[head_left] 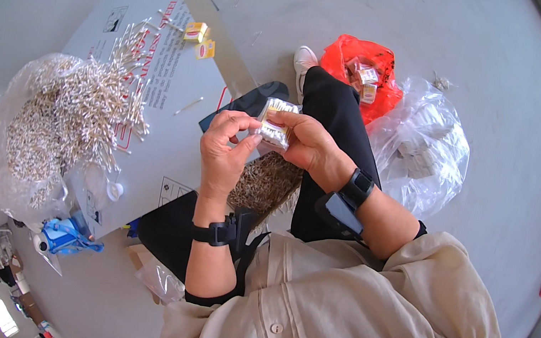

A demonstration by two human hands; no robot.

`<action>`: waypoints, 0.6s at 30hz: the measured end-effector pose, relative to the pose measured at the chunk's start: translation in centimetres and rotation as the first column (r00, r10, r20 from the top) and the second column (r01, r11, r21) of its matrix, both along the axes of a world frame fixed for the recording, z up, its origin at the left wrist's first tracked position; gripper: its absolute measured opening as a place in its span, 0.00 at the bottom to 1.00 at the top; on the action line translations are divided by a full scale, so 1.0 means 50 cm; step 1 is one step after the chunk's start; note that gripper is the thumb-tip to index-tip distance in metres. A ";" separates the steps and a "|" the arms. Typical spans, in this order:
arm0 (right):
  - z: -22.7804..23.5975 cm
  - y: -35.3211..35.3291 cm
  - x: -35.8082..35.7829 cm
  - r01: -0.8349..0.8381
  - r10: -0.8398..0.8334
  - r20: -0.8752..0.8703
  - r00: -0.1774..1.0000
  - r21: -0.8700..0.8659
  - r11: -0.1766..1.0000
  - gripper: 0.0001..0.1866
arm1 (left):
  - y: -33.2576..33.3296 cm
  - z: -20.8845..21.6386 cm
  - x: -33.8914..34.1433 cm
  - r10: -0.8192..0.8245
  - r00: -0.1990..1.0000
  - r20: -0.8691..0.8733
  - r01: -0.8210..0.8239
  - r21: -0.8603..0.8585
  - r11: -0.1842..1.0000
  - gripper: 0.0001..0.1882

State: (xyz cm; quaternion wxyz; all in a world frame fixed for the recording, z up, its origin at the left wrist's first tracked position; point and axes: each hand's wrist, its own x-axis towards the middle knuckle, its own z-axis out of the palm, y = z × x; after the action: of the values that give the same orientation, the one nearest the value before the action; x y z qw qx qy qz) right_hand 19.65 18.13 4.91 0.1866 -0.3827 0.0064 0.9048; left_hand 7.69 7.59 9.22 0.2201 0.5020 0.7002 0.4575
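Note:
Above my lap I hold a small clear pack of cotton swabs [275,135] with a yellow label, its white tips showing along both ends. My right hand [317,150] grips it from the right, thumb across its front. At its left edge, my left hand [224,150] is closed in a pinch, thumb and forefinger touching the wrapper. A large heap of loose cotton swabs [61,125] spills out of a clear bag onto the tabletop at left. Two small yellow-and-white cards or boxes, one a yellow box [195,31], lie near the table's far edge.
On the floor ahead sits a red plastic bag [389,92] holding small packs. Beside it is a clear plastic bag [445,145] with pale packs inside. A container of brown-looking swabs [264,182] is below my hands. A blue package [63,236] hangs near the table's near-left corner.

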 end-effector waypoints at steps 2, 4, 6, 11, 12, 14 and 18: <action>-0.001 -0.020 -0.006 -0.082 0.083 -0.028 0.996 0.037 0.996 0.09 | -0.023 0.000 -0.004 0.025 0.999 0.038 -0.026 0.049 0.998 0.09; -0.004 -0.037 -0.016 -0.111 0.112 -0.026 0.993 0.031 0.993 0.09 | -0.043 -0.001 -0.005 0.039 0.995 0.094 -0.048 0.085 0.995 0.07; -0.007 -0.051 -0.023 -0.142 0.143 -0.025 0.989 0.026 0.990 0.09 | -0.062 -0.002 -0.002 0.082 0.996 0.045 -0.085 0.076 0.993 0.06; -0.008 -0.082 -0.036 -0.223 0.225 0.021 0.974 -0.046 0.974 0.08 | -0.102 -0.014 -0.012 0.171 0.979 0.114 -0.161 -0.092 0.983 0.06; -0.013 -0.085 -0.039 -0.229 0.230 0.023 0.973 -0.041 0.973 0.08 | -0.098 -0.018 -0.016 0.140 0.981 0.135 -0.132 -0.066 0.989 0.07; -0.029 -0.091 -0.045 -0.215 0.215 -0.010 0.977 -0.068 0.974 0.10 | -0.097 -0.028 -0.018 0.111 0.981 0.158 -0.107 -0.037 0.994 0.07; -0.082 -0.079 -0.047 -0.267 0.262 -0.099 0.960 -0.039 0.963 0.10 | -0.080 -0.044 -0.019 0.014 0.978 0.210 -0.013 -0.007 1.000 0.08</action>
State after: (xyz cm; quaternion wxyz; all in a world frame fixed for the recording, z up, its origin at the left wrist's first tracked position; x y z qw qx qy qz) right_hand 17.29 14.17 0.81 0.0538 -0.3421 -0.0127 0.9380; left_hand 6.73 3.58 7.01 0.2912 0.4456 0.6776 0.5075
